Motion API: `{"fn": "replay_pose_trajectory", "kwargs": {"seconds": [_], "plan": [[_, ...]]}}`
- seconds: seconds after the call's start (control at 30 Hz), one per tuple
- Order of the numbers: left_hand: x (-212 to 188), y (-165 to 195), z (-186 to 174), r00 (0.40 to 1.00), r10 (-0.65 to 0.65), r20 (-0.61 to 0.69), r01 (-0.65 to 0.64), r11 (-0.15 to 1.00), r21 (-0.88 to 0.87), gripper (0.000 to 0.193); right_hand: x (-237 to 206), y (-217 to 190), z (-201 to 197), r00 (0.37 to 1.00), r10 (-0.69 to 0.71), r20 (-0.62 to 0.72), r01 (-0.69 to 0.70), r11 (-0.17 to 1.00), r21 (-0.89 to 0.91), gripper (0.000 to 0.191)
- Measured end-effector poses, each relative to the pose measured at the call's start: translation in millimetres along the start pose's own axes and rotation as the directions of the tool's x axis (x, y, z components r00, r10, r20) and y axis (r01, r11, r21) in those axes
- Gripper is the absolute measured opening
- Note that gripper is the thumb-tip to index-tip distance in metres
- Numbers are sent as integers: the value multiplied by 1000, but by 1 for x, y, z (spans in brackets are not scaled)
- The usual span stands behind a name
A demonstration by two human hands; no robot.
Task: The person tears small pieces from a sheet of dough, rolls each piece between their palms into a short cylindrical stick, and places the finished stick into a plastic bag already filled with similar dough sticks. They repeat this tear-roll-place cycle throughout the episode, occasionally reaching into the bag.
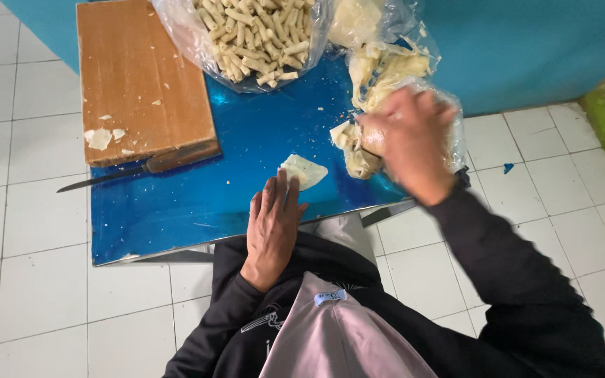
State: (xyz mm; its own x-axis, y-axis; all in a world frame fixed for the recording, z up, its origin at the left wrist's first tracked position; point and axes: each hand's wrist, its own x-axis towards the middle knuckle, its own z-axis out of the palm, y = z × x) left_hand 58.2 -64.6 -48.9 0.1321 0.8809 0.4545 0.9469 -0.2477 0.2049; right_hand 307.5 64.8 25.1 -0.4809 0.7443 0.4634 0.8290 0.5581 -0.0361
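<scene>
My left hand (pixel 272 227) lies flat on the blue tabletop (pixel 176 203), fingertips touching a small pale dough wrapper (pixel 304 170). My right hand (pixel 407 140), blurred, reaches into a clear plastic bag (pixel 386 66) of pale dough sheets and grips a bunch of them at the table's right side. Folded dough pieces (pixel 348 147) lie just left of that hand.
A wooden cutting board (pixel 138 77) with dough scraps sits at the table's left, a knife (pixel 127 171) along its near edge with the blade past the table. A clear bag of rolled sticks (pixel 253 38) stands at the back. White floor tiles surround the table; a blue wall is behind.
</scene>
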Motion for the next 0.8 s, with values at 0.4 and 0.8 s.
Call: {"fn": "replay_pose_trajectory", "kwargs": {"seconds": [0.4, 0.8], "plan": [[1, 1, 0, 999, -14, -41, 12, 999, -50, 48, 7, 139, 23, 595, 226, 771, 26, 954, -300, 18], [7, -1, -8, 997, -25, -67, 15, 989, -150, 43, 52, 141, -30, 581, 36, 813, -347, 914, 208, 24]]}}
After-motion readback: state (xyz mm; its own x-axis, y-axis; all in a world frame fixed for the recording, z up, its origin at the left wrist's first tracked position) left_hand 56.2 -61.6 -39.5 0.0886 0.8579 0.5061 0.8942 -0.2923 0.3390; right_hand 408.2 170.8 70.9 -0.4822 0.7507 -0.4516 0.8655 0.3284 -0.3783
